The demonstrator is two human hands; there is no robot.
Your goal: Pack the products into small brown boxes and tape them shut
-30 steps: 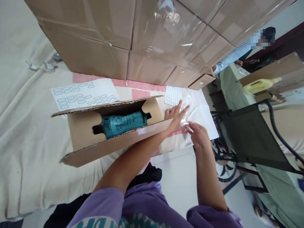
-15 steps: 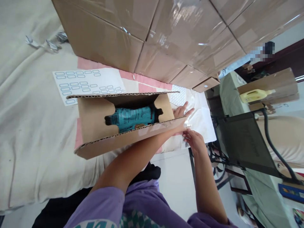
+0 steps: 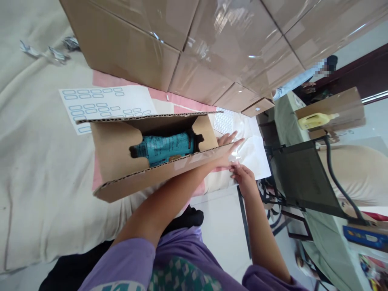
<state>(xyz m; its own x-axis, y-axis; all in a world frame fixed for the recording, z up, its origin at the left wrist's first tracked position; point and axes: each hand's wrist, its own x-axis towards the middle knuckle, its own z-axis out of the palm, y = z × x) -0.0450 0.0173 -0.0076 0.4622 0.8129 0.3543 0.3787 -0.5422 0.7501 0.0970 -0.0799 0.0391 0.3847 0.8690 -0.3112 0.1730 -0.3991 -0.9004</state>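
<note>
A cardboard carton (image 3: 117,151) stands on the cloth-covered table with its long top flaps raised. Inside lies a teal printed package (image 3: 168,146) with dark ends, partly hidden by the walls and inner flaps. My left hand (image 3: 229,152) is at the carton's right end, its forearm along the near side and its fingers stretched out; the carton hides part of it. Close by the left thumb, my right hand (image 3: 245,176) has its fingertips pinched together. Whatever they hold is too small to name. A small whitish piece (image 3: 238,157) shows just above the right fingertips.
Stacked taped cartons (image 3: 209,52) form a wall behind. A label sheet (image 3: 106,101) and a smaller label sheet (image 3: 223,120) lie on the table. Crumpled scraps (image 3: 59,54) sit at left. To the right are a dark chair (image 3: 309,176), a yellow bottle (image 3: 317,120) and another person.
The view has shifted slightly, so the whole scene sits a little further left. Both hands keep nearly the same pose beside the carton.
</note>
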